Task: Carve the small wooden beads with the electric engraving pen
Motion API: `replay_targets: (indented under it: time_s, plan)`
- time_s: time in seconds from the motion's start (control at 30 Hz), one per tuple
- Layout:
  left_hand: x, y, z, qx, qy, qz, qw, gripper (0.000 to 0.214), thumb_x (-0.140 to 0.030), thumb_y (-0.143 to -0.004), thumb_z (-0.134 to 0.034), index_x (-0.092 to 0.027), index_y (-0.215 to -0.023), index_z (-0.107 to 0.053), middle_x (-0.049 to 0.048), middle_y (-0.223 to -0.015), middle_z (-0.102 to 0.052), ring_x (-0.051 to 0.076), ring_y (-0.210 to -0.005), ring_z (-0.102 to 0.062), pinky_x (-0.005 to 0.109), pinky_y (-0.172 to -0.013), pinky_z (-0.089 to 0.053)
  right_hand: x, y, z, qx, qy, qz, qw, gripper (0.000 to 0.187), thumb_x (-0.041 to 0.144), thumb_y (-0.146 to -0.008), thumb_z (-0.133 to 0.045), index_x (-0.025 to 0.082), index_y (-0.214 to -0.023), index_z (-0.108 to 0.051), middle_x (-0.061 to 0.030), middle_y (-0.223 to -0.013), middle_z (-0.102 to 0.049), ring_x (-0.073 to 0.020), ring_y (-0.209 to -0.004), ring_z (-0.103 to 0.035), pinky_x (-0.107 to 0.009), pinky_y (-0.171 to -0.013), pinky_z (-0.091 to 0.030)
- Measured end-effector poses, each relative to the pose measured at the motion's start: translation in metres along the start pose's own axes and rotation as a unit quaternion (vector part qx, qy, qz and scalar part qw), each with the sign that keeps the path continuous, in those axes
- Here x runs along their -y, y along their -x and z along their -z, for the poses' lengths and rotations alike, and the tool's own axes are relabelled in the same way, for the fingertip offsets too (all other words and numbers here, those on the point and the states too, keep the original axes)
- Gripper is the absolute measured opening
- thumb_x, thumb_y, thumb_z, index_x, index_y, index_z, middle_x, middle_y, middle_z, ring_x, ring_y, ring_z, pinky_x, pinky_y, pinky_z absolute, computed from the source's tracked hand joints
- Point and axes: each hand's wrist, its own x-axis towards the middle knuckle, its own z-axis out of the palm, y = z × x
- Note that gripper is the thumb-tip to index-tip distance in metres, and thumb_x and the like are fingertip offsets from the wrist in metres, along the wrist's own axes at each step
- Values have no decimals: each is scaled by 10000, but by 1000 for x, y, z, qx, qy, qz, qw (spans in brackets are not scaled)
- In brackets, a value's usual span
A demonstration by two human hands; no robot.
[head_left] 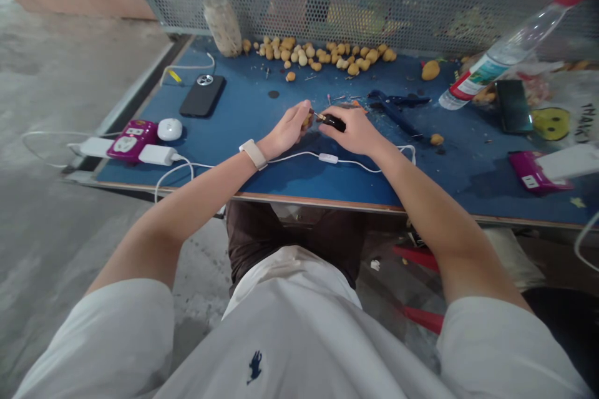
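Note:
My left hand (289,129) is closed around a small tan wooden piece (307,120) near the middle of the blue table (243,162). My right hand (354,131) grips a small black-handled tool (331,121), and its metal tip touches the piece in my left hand. A pale watch band sits on my left wrist. A white cable with an inline switch (328,158) runs under both wrists.
A row of several tan wooden pieces (322,55) lies along the mesh back wall, beside a jar (223,26). A black phone (202,95), power strips (131,141) and chargers sit left. A plastic bottle (510,45), dark phone (513,106) and blue tool (397,110) lie right.

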Motion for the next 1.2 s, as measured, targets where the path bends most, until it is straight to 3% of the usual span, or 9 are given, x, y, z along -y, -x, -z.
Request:
replay_targets:
  time_s: [0.23,0.5,0.67,1.2]
  plan:
    - [2,-1,2,-9,1,7,1000,744,-938,-1227,-649,-253,-956,-542,-53,-799,-479,80,-599,-352,225,-543,-232,1,0,0,18,2,-3,1000,665,815,-1217,-671,254,-1488,-904,-195,-1336,-942,-445,-1148,-843,-608,-1067,-661]
    - [3,-4,4,16,-32,-16,999,795,-1022,-1201,-548,-258,-985,-529,-57,-811,-471,82,-616,-369,206,-555,-281,-6,-1,-3,-5,-4,13,1000,672,859,-1226,-647,265,-1427,-891,-165,-1224,-927,-401,-1056,-806,-552,-992,-648]
    - [3,-4,4,14,-31,-16,999,818,-1056,-1186,-479,-261,-995,-515,-56,-819,-446,82,-617,-362,198,-550,-279,-7,-1,-4,-10,-8,20,1000,640,804,-1219,-676,238,-1421,-897,-179,-1256,-932,-404,-1061,-816,-567,-1011,-651]
    - [12,-9,7,11,-31,-26,999,806,-1014,-1223,-473,-251,-972,-541,-48,-803,-454,77,-597,-362,183,-528,-267,-9,-1,-5,-11,-2,30,999,643,808,-1218,-685,245,-1430,-911,-186,-1279,-942,-432,-1118,-846,-582,-1031,-660]
